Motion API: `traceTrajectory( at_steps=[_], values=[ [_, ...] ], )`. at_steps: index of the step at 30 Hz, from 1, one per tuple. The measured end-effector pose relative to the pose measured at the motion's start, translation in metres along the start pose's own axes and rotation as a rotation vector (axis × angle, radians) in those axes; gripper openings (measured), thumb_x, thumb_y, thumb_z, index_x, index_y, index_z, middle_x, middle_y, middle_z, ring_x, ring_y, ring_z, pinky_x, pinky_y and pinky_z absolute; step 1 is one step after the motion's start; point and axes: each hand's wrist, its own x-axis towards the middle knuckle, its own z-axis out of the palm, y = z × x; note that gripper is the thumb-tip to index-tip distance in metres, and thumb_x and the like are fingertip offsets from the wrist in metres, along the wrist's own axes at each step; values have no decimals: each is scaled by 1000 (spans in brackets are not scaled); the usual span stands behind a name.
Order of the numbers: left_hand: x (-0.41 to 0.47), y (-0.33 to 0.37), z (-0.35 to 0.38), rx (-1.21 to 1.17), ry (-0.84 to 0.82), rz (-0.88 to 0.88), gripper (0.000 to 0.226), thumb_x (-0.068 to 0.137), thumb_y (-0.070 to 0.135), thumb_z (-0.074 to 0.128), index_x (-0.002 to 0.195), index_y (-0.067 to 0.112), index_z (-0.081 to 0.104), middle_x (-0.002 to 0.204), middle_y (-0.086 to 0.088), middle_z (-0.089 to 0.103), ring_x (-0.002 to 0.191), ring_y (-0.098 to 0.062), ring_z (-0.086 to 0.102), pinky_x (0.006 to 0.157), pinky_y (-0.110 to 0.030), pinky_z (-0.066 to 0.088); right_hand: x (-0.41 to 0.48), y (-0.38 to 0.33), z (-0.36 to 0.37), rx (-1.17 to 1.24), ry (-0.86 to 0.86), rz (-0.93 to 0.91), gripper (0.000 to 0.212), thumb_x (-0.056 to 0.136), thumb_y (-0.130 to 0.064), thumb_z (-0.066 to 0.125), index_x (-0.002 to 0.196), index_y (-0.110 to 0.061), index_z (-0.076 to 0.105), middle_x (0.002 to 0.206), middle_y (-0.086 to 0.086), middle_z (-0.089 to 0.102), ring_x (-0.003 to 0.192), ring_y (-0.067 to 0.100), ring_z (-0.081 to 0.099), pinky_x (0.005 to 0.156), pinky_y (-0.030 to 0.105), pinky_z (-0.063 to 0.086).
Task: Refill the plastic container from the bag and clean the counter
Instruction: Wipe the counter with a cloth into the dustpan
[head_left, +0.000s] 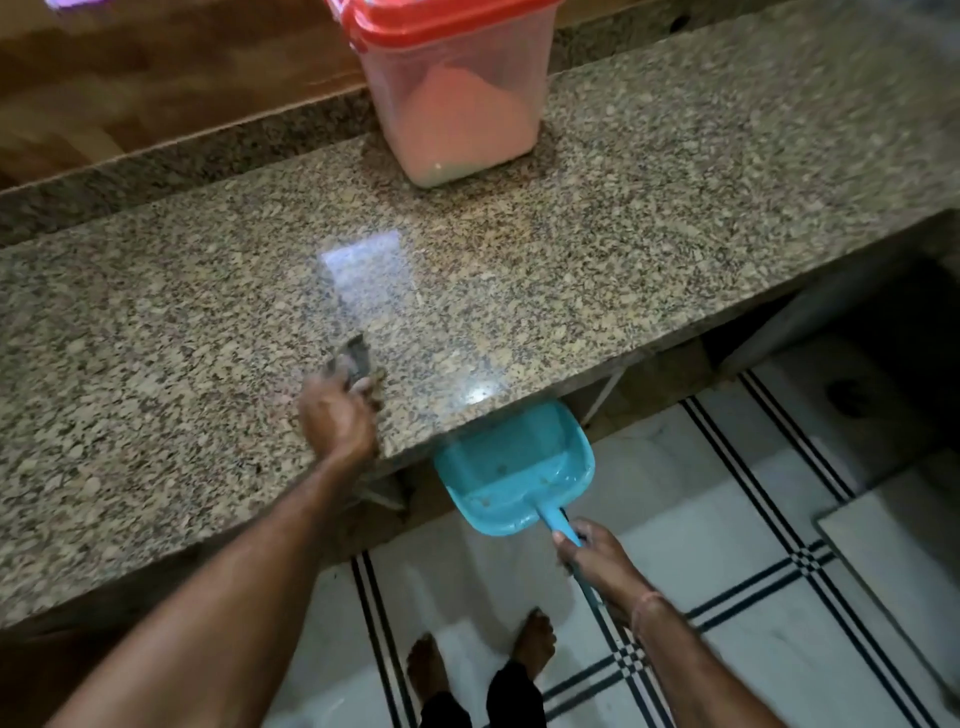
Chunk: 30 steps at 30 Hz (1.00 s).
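Note:
A clear plastic container (457, 104) with a red lid stands at the back of the speckled granite counter (649, 223), partly filled with pale powder. My left hand (337, 421) rests on the counter near its front edge, shut on a small dark cloth (356, 358) that is blurred. My right hand (597, 556) grips the handle of a blue dustpan (514, 467), held just under the counter's front edge to the right of my left hand. A few crumbs lie in the pan. No bag is in view.
A wooden ledge (156, 78) runs behind the counter's raised granite back strip. Below lies white tiled floor (727, 493) with black double lines, and my bare feet (483, 654) stand on it. Dark open space sits under the counter at the right.

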Motion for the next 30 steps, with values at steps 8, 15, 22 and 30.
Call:
traceTrajectory(
  at_steps=[8,15,22,30],
  values=[
    [-10,34,48,80,-177,327,16,100,26,57,94,28,72,83,6,71,68,-10,66,48,-16,46,0,-12,-28,-13,-8,-18,11,99,-22,63,108,-18,69,81,0,64,76,13,57,70,27,49],
    [69,10,0,92,123,-103,29,103,22,59,128,9,66,111,-7,68,61,0,46,41,-10,38,3,-13,-36,-7,0,12,18,101,-20,61,118,-17,65,93,2,67,82,12,61,75,25,52],
    [-8,81,73,-51,-490,442,22,107,26,52,103,13,69,86,0,65,69,7,64,47,-10,48,15,-35,-20,-50,-11,15,11,101,-15,61,109,-12,68,86,5,63,77,14,58,70,26,50],
    [156,61,-6,123,40,94,17,106,27,54,120,26,64,113,3,64,64,2,47,40,-5,40,15,-45,-21,-19,24,90,10,99,-22,63,103,-16,69,84,3,65,78,14,59,75,31,51]
  ],
)
